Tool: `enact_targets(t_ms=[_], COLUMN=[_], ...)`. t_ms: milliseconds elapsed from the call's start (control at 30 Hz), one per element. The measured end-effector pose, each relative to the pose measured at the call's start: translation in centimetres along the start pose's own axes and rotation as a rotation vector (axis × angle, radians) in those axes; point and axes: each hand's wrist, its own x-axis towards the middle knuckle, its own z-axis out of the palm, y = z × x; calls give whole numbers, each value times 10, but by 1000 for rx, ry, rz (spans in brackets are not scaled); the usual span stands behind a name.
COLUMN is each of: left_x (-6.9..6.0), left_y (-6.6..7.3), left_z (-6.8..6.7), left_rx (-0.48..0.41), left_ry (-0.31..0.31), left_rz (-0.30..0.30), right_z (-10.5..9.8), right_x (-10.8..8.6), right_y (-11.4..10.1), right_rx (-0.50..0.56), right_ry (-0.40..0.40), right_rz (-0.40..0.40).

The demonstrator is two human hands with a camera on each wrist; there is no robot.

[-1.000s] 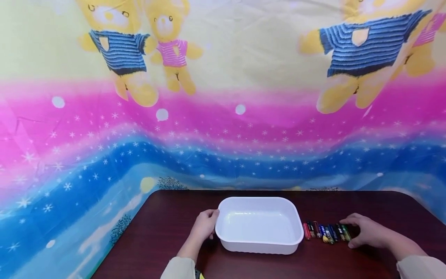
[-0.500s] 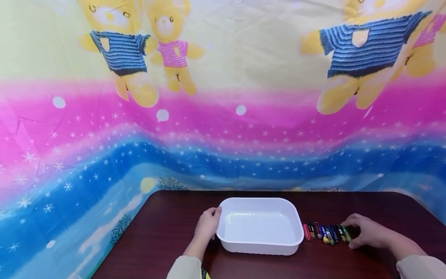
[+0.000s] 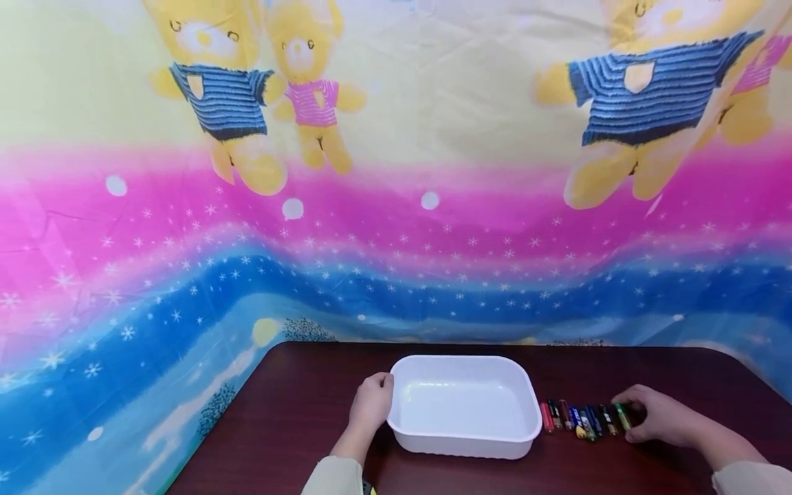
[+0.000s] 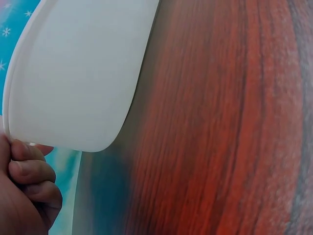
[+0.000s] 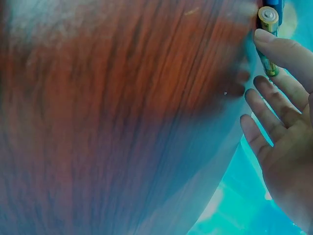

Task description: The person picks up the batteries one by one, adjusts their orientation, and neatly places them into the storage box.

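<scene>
Pale cream sleeves, with a bit of black and yellow at one cuff.
The left sleeve [image 3: 333, 477] and the right sleeve [image 3: 750, 478] matched, both plain and light, and each ended short of the wrist in a simple cuff, leaving the lower forearm uncovered. Beside the left cuff, a small black and yellow item [image 3: 369, 488] showed at the bottom of the head view, too cut off to identify. The left grip [image 3: 372, 402] and the right grip [image 3: 662, 416] were bare, with slim, rounded fingertips on the right.
</scene>
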Motion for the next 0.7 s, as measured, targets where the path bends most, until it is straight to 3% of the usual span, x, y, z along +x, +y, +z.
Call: enact_targets(t_ms=[200, 500, 700], left_x=[-1, 1, 2], left_y=[0, 1, 1], left_z=[-1, 0, 1], left_rx=[-7, -8, 8], left_ry=[2, -8, -29], left_rz=[-5, 16, 16], right_z=[-1, -6, -7], right_x=[-1, -3, -3], right_y=[-8, -14, -13], right_rx=[47, 41, 171], right_ry=[65, 157, 176], right_rz=[99, 130, 201])
